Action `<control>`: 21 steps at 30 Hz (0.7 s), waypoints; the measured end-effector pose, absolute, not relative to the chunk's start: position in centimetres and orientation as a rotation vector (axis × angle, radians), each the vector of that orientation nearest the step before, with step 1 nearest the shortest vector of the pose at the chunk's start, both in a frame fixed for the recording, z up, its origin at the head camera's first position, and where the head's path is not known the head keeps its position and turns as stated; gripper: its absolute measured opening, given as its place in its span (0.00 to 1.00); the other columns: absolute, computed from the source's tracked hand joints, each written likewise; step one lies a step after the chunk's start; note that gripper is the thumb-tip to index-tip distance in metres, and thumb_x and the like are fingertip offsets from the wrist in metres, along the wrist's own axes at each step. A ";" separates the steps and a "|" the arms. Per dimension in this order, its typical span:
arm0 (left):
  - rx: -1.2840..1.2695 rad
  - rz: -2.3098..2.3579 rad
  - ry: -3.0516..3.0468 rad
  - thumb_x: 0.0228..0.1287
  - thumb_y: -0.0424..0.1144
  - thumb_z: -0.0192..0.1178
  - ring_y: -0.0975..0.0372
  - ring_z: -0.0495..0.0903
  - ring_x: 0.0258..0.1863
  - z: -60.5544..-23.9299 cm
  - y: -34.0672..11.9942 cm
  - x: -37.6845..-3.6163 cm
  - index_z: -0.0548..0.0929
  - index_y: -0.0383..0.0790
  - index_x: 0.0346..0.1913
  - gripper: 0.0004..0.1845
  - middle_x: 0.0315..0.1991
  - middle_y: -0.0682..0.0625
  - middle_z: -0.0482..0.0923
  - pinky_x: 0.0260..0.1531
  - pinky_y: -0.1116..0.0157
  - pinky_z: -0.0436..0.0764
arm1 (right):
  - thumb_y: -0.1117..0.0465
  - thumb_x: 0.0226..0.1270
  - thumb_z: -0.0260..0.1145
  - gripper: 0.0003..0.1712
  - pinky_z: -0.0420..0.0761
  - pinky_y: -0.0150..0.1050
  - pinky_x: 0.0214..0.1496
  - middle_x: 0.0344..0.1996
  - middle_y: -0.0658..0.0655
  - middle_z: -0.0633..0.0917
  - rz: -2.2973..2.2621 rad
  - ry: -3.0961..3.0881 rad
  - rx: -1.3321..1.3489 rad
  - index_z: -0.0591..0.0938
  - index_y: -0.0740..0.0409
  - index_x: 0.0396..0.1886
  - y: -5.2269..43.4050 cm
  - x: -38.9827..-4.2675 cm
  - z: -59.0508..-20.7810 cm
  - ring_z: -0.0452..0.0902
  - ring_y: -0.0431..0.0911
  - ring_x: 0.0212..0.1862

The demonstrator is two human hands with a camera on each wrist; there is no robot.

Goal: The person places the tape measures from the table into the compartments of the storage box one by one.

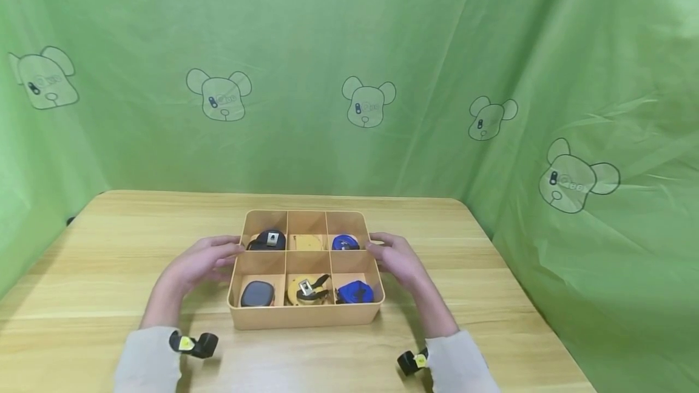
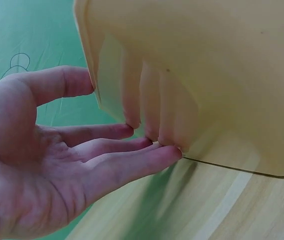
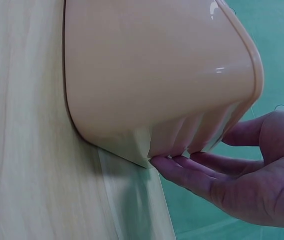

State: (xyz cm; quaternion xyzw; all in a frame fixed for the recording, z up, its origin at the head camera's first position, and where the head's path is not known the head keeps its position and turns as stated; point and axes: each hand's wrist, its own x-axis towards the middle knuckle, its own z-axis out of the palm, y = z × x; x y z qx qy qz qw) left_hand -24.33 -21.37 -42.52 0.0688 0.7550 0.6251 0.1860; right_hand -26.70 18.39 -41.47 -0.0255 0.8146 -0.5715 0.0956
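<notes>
A peach-coloured divided box (image 1: 306,318) sits on the wooden table, with tape measures in its compartments. Its back row holds a black tape measure (image 1: 266,240), a yellow one mostly hidden by the divider, and a blue tape measure (image 1: 345,242). In the front row lie a dark grey rounded case (image 1: 258,293), a yellow-and-black tape measure (image 1: 307,290) with a metal clip, and a blue tape measure (image 1: 355,292). My left hand (image 1: 204,262) touches the box's left side with fairly straight fingers, thumb by the rim. Opposite, my right hand (image 1: 398,259) touches the right side likewise.
The wooden table (image 1: 437,229) extends around the box on every side. Green curtains (image 1: 306,29) printed with bear heads hang behind the table and at both sides. Each sleeve carries a small black wrist camera (image 1: 203,345).
</notes>
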 end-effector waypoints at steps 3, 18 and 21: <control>0.195 1.757 2.130 0.78 0.46 0.53 0.34 0.61 0.74 -42.6 -21.5 -24.2 0.51 0.22 0.77 0.39 0.75 0.26 0.56 0.63 0.48 0.81 | 0.59 0.76 0.59 0.31 0.83 0.57 0.63 0.61 0.74 0.80 -1.697 2.412 -0.077 0.68 0.71 0.72 18.4 -26.6 -41.5 0.82 0.63 0.59; 0.192 1.735 2.165 0.78 0.50 0.53 0.37 0.73 0.67 -42.6 -22.4 -24.3 0.55 0.23 0.76 0.39 0.70 0.25 0.66 0.57 0.50 0.85 | 0.60 0.74 0.62 0.27 0.86 0.52 0.60 0.55 0.72 0.84 -1.649 2.526 -0.061 0.74 0.70 0.66 18.5 -26.4 -40.8 0.86 0.61 0.53; 0.128 1.721 2.217 0.80 0.51 0.49 0.37 0.75 0.65 -42.5 -22.7 -24.3 0.55 0.22 0.75 0.38 0.69 0.23 0.66 0.55 0.51 0.87 | 0.60 0.73 0.63 0.22 0.89 0.49 0.53 0.50 0.70 0.87 -1.558 2.707 -0.049 0.79 0.67 0.62 18.8 -26.4 -40.6 0.88 0.58 0.47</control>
